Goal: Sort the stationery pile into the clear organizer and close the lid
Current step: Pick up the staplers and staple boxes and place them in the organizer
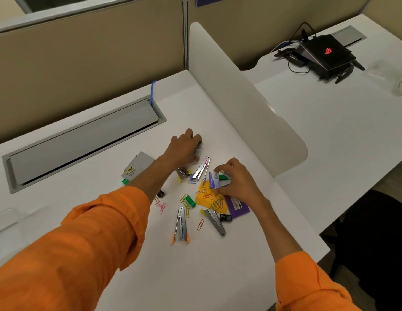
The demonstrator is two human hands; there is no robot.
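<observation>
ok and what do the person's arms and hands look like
Loose orange fabric sleeves cover both arms down to the forearm. The left sleeve shows a folded-back cuff; the right sleeve ends well above the wrist. The left hand and right hand are bare: no gloves, no ring or watch shows.

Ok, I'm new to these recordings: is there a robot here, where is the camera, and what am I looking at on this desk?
There is no robot here. A person in orange sleeves works with bare hands, and the single picture comes from a camera worn on their head, looking down. On the white desk lies a pile: coloured paper clips, a metal stapler-like tool, a yellow pad, a purple pad and small green pieces. The left hand curls over a small pale object, which is mostly hidden. The right hand pinches a blue and white box over the pile.
</observation>
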